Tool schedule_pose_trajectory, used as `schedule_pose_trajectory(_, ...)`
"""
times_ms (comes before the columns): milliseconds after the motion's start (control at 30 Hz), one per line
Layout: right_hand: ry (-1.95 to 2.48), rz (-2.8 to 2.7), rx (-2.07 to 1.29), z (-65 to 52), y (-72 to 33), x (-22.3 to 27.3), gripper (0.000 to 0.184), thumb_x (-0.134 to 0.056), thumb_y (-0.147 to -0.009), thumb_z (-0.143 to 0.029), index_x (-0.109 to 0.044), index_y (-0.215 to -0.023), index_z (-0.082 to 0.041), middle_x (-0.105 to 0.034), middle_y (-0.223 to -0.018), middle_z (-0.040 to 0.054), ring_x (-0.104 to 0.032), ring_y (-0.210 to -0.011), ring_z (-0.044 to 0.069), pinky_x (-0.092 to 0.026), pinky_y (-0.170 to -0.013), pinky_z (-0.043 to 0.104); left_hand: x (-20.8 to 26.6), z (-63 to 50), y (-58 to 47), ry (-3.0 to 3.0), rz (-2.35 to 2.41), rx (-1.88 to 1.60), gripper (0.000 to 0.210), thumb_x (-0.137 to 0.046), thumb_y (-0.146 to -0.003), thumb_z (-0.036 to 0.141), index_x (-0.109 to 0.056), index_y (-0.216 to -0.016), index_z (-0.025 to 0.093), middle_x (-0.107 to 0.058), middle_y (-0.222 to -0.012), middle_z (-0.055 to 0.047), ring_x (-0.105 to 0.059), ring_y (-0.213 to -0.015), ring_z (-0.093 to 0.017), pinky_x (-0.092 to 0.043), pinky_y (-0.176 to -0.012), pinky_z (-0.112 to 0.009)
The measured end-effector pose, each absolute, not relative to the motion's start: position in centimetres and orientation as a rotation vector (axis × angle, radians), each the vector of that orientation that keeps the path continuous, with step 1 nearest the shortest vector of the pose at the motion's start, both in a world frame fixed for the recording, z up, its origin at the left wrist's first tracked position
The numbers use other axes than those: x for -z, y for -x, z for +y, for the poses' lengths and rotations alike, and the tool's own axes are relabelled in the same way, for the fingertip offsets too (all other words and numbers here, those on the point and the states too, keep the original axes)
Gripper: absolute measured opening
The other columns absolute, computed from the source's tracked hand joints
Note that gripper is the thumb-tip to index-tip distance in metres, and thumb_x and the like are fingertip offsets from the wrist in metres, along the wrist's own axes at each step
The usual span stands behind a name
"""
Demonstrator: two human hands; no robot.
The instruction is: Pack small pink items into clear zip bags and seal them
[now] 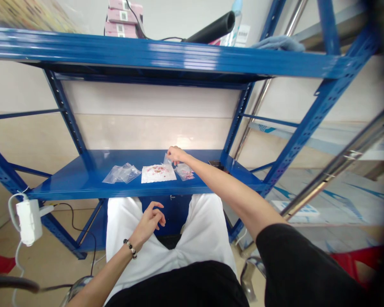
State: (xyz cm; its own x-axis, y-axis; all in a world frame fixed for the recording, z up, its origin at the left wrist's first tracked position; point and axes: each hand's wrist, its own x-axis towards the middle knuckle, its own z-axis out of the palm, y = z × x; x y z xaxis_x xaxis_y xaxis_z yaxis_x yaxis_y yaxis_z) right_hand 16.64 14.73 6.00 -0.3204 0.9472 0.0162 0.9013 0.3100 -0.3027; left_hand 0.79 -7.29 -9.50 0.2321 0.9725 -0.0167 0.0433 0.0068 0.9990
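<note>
Can count one left hand (151, 224) near, one right hand (176, 154) far, one bracelet (130, 248). On the lower shelf (67, 179), see one white sheet (156, 175), one clear bag (167, 160) at the right hand, one filled bag (184, 172) further right, perhaps three overlapping bags (123, 174) left. On the upper shelf (131, 47), find three pink boxes (123, 17), one black tube (211, 30), one bottle (237, 23).

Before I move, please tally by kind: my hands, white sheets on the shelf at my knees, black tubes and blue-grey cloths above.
Left hand and right hand: 2
White sheet: 1
Black tube: 1
Blue-grey cloth: 1
Total: 5
</note>
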Motion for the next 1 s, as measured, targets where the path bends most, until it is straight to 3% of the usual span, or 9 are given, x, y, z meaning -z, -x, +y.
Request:
schedule_pose_trajectory(400,1.708,-2.297,-0.316,15.2,-16.6,-6.9,0.011,-0.06,-0.083,-0.016,-0.069,-0.087,-0.01,-0.072,-0.073,0.0107,-0.065,-0.053,0.016,-0.049,-0.058,0.024,9.1,-7.2,-0.5,-1.341,1.043,-0.995,0.031,-0.051,-0.079,0.023,-0.044,-0.108,0.021,-0.062,-0.068,0.002,-0.059,-0.062,-0.014,-0.04,-0.052,-0.021)
schedule_pose_trajectory(800,1.557,-2.025,-0.476,15.6,-17.4,-5.1,0.014,-0.059,-0.089,-0.019,-0.066,-0.082,-0.009,-0.069,-0.07,0.01,-0.065,-0.059,0.015,-0.048,-0.062,0.021,9.9,-7.2,-0.4,-1.352,1.022,-0.978,0.032,-0.053,-0.079,0.022,-0.044,-0.109,0.021,-0.062,-0.07,0.003,-0.06,-0.063,-0.013,-0.04,-0.053,-0.021)
schedule_pose_trajectory(1000,1.458,-1.718,-0.737,14.8,-14.6,-3.4,0.017,-0.04,-0.1,-0.02,-0.055,-0.104,-0.012,-0.071,-0.083,0.0105,-0.067,-0.057,0.011,-0.051,-0.053,0.019,10.2,-6.6,-0.5,-1.357,1.031,-0.987,0.032,-0.051,-0.078,0.019,-0.043,-0.109,0.021,-0.062,-0.069,0.003,-0.061,-0.062,-0.013,-0.041,-0.053,-0.021)
